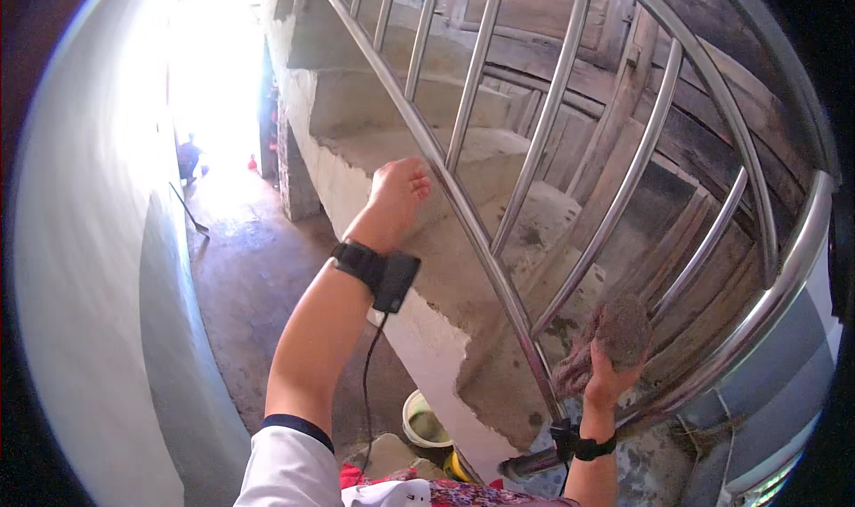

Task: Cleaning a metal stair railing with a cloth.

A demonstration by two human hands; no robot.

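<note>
My left hand (402, 181), its fingers curled, is at the slanting lower rail (461, 206) of a metal stair railing; the contact and whatever is inside the fingers are hidden. A dark device with a cable is strapped to that wrist. Lower right, my right hand (611, 366) holds a wet-looking brownish cloth (624, 330) near the bottom end of a baluster (701, 246). A black strap circles the right wrist. Beyond the rails rise concrete steps (417, 99) with dark wet spots.
A white bucket (409, 419) with murky liquid stands on the floor below, beside something yellow (457, 467). The curved metal handrail (755, 326) sweeps along the right. A pale wall (87, 240) bounds the left. Far off near the bright doorway, a person (190, 159) crouches.
</note>
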